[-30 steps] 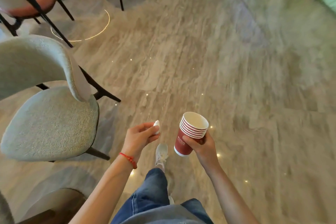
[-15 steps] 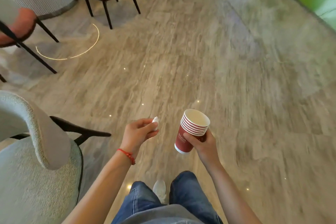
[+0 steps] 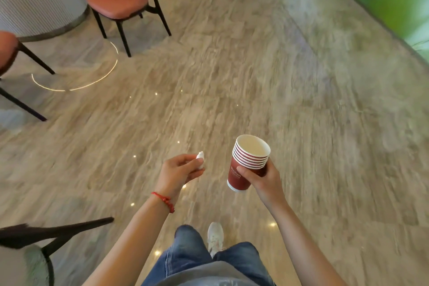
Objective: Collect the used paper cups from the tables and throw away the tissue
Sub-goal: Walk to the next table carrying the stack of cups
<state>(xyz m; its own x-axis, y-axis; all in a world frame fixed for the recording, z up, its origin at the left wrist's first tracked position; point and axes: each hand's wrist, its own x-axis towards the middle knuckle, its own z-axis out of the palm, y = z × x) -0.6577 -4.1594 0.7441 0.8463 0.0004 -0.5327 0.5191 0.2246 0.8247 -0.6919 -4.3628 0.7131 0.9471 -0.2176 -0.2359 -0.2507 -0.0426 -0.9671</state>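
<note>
Right hand (image 3: pixel 262 179) wraps the cups (image 3: pixel 249 161), left hand (image 3: pixel 180 170) pinches the tissue (image 3: pixel 200 160) — best keep both snug and level until a bin appears.

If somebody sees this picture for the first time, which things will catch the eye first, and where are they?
First, the stack of red paper cups held in the right hand, just right of centre. Beside it, the left hand pinches a small white tissue in its fingers. At upper left, an orange chair stands on the beige floor.
</note>
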